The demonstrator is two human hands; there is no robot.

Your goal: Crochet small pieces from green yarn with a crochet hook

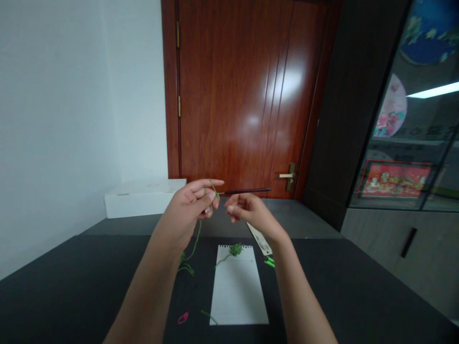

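Fingers of the left hand (188, 204) are clenched on green yarn (196, 243) and the end of a crochet hook (247, 191), whose dark shaft points right at mid-frame. Fingers of the right hand (247, 212) curl just below the hook, apparently empty, though the blur makes that hard to be sure of. The yarn runs down past a small crocheted clump (235, 249) on a white notepad (238, 291), lower centre, with a pink ring (182, 317) on the dark table (53, 296) to its left.

A dark tabletop (71, 286) holds a white spiral notepad (238, 291), pink ring (182, 317), cream tag (260, 239) and green yarn (208, 315).
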